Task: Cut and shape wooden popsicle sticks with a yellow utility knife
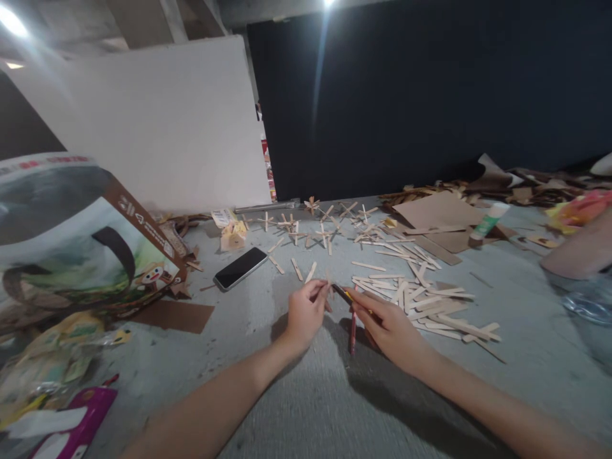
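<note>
My left hand (306, 312) pinches a small pale wooden stick (329, 276) between thumb and fingertips, its lower part hidden by the fingers. In my right hand (389, 325) is a slim black tool (342, 294) with a bit of yellow, perhaps a utility knife. Its tip points at the stick, and I cannot tell if they touch. A red pen or pencil (353, 331) lies under my right hand. Just right of that hand spreads a pile of loose craft sticks (421, 299). A few single sticks (297, 269) lie beyond my left hand.
Star-shaped stick pieces (324, 237) stand toward the back. A phone (240, 268) lies left of centre. A large printed bag (86, 236) and a purple object (81, 421) occupy the left. Cardboard sheets (433, 213) and a glue stick (490, 221) are at right, before a black panel (430, 95).
</note>
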Motion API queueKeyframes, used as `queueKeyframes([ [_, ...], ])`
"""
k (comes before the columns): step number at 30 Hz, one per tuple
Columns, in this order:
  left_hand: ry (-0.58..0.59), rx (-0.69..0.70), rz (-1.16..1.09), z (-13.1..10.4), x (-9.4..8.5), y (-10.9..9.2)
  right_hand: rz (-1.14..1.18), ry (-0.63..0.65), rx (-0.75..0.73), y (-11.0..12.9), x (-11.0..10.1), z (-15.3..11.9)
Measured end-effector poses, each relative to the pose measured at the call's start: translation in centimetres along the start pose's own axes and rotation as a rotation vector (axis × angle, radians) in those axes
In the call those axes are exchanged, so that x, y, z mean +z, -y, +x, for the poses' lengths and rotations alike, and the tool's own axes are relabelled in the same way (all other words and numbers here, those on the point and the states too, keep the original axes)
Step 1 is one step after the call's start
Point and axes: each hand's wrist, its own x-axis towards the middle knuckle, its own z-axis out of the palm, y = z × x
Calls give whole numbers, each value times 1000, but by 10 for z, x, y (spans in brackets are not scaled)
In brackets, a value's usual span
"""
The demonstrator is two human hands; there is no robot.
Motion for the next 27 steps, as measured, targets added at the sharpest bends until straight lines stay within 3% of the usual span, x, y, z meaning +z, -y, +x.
queueKeyframes([
  [11, 47, -125, -65, 5, -1, 5, -27, 12, -9, 4, 9, -2],
  [21, -52, 5, 8, -1, 2, -1, -13, 12, -3, 6, -1, 0],
  [27, -57, 11, 34, -4, 2, -4, 24, 22, 31, 11, -3, -1],
])
